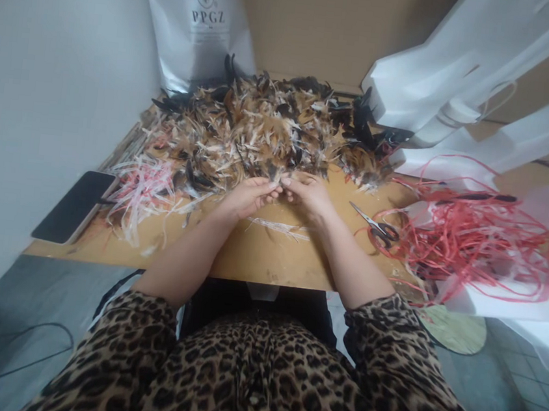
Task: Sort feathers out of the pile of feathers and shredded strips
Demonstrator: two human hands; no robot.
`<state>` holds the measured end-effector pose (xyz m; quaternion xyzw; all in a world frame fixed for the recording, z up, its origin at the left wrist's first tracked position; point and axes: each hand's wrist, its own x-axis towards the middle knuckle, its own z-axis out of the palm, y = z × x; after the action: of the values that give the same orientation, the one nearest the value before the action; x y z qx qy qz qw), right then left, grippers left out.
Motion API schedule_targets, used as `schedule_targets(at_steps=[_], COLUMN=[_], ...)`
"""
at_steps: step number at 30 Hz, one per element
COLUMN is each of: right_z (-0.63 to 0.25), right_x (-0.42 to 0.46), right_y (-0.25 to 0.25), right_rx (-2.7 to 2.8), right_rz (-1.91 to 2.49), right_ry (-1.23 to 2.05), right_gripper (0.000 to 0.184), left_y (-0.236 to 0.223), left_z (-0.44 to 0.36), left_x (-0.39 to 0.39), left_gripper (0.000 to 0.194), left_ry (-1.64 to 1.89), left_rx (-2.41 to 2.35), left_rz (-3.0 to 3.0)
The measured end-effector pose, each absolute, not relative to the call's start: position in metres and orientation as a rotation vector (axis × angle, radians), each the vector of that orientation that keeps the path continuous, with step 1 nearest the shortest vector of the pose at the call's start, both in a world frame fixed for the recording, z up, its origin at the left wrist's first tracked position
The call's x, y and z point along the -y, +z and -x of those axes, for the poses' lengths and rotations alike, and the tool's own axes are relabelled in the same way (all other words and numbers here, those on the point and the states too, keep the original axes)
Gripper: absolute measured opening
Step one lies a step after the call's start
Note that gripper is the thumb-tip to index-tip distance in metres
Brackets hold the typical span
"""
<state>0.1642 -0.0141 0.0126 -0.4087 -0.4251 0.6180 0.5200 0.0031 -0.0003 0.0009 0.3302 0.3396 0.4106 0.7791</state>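
Note:
My left hand (pixel 254 195) and my right hand (pixel 309 196) meet at the near edge of a large pile of brown, black and white feathers (pixel 258 122). Thumbs and fingertips of both are pinched together, almost touching. A small pale-based feather (pixel 275 177) shows at the left fingertips. What lies between the right fingertips is too small to make out. Thin white strands (pixel 279 227) lie on the wooden table (pixel 268 264) just below my hands.
Scissors (pixel 377 228) with black handles lie right of my hands, beside a tangle of red strips (pixel 476 243). Left are pink and white strips (pixel 142 185) and a phone (pixel 75 205). A white printed bag (pixel 199 34) stands behind; white sheets (pixel 430 78) rise at right.

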Motion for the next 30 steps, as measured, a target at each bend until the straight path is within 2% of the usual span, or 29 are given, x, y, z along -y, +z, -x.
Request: schedule_targets(at_steps=[4,10,19,30], right_z=[-0.169,-0.17,-0.169,-0.164], right_x=[0.016,0.018,0.019,0.015], right_y=[0.016,0.02,0.024,0.012], right_rx=[1.12,1.166,1.166,1.177], right_rz=[0.86,0.908,1.005,1.017], right_ry=[1.556,1.491,1.365,1.287], right_gripper=[0.04,0.031,0.035,0.039], left_y=[0.005,0.008,0.003,0.005], left_z=[-0.001,0.001,-0.003,-0.006], left_x=[0.0,0.002,0.002,0.006], left_gripper=[0.017,0.013,0.004,0.012], left_ry=[0.866,0.781,0.856,0.862], left_rx=[-0.699,-0.656,-0.75,-0.814], left_rz=[-0.624,-0.575,-0.73,-0.826])
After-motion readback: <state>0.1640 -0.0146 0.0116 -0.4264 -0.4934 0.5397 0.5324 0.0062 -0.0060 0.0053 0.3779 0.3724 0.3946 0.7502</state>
